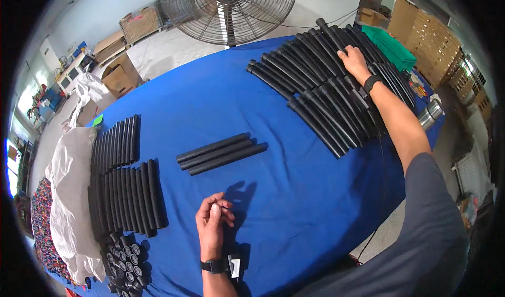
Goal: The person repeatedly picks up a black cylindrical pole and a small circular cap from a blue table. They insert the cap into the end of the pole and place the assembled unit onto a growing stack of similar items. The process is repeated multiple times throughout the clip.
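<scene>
My right hand reaches to the far right pile, its fingers around a black capped tube that lies on top of the others. Around it, many more black tubes with thicker capped ends lie side by side in two overlapping rows. My left hand hovers above the blue cloth near the front, loosely curled with fingers apart and nothing in it. Just beyond it, three plain black tubes lie together, slanting slightly.
At the left are two rows of plain black tubes, a heap of round black caps and a white plastic sheet beside many small coloured pieces. A green bin and a steel bottle stand right. A large fan is behind the table.
</scene>
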Tool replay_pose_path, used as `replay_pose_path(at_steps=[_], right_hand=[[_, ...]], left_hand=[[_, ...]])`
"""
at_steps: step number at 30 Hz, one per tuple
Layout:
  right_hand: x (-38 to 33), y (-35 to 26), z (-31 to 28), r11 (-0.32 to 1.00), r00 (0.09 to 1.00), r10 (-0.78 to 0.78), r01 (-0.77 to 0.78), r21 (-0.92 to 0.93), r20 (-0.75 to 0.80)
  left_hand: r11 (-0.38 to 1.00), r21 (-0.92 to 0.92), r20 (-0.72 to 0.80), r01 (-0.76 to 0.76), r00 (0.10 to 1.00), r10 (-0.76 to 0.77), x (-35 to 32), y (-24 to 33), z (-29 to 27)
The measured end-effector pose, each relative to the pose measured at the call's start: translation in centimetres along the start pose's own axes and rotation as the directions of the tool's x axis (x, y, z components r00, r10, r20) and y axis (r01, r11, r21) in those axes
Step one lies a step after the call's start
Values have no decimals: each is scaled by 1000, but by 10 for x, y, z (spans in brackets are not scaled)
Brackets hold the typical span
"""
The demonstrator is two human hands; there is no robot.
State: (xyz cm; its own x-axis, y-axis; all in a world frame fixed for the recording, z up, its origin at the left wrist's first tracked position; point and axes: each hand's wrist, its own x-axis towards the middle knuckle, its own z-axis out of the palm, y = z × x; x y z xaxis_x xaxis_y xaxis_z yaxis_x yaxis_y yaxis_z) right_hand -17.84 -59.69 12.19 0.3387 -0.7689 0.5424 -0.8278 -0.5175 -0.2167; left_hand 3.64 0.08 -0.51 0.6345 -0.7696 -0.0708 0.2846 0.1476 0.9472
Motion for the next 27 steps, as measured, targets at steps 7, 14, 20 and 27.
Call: replay_pose_path(at_steps=[7, 14, 20, 27], right_hand=[[18, 8, 31, 994, 996, 56, -50, -93, 66], [28, 15, 43, 985, 992, 93, -80, -150, 82], [29, 21, 53, 974, 994, 99, -87, -210, 47], [17, 20, 57, 985, 1000, 6, -5, -172, 4]], left_hand=[[1000, 8, 13, 6, 1000, -6, 0, 2, -3], [1000, -6, 20, 26, 999, -25, 1, 0, -3], [1000, 10, 23, 14, 1000, -14, 3, -1, -2], [1000, 24, 17, 16, 1000, -16, 1, -2, -6]])
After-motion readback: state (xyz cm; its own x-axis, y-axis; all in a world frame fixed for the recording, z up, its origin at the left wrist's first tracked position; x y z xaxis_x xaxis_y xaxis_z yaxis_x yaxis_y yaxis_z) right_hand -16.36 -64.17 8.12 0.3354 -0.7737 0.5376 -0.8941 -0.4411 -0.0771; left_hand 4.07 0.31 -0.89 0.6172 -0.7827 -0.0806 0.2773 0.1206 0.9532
